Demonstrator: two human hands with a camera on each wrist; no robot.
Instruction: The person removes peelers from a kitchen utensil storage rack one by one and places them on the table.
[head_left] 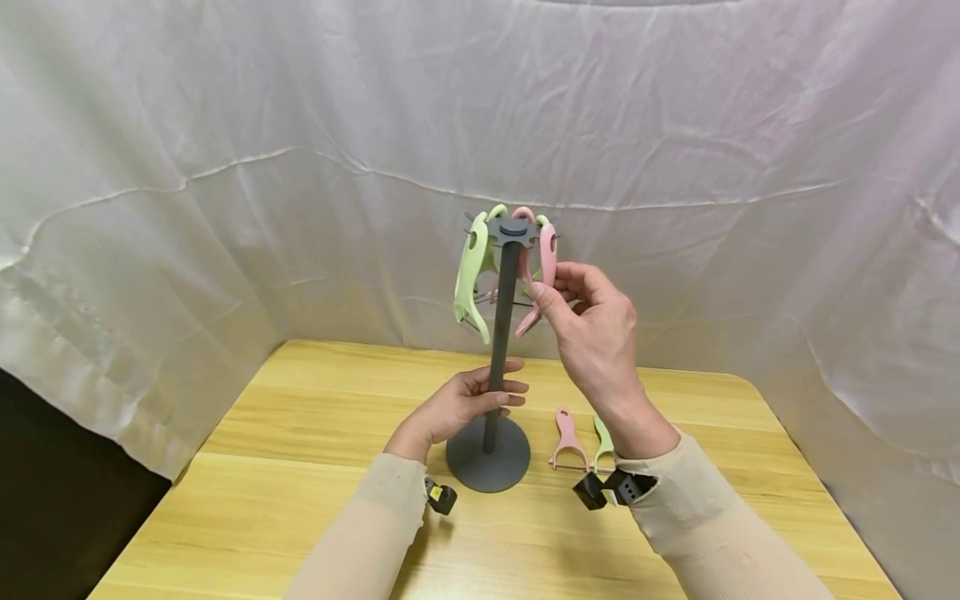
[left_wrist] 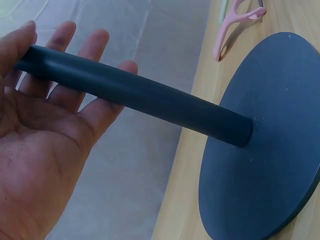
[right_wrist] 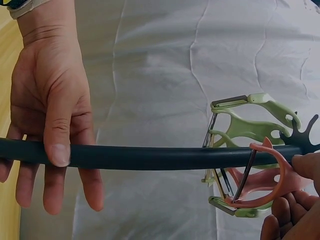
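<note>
A dark grey stand with a round base [head_left: 468, 468] and slim pole [head_left: 504, 325] rises from the table. My left hand [head_left: 448, 408] holds the pole low down, thumb in front and fingers behind, as the left wrist view also shows. Up at the hooked top [head_left: 513, 229], my right hand [head_left: 602, 329] pinches a pink peeler [head_left: 550, 247] between thumb and fingers. That peeler hangs blade-down at the right of the top. Green peelers [head_left: 470, 271] hang at the left and behind, plus another pink one [head_left: 523, 213] at the back, partly hidden by the pole.
Right of the base, a pink peeler [head_left: 567, 432] and a green peeler [head_left: 602, 435] lie on the wooden table [head_left: 337, 517]. My right wrist partly covers the green one. Pale cloth [head_left: 360, 100] hangs behind the table and along its sides.
</note>
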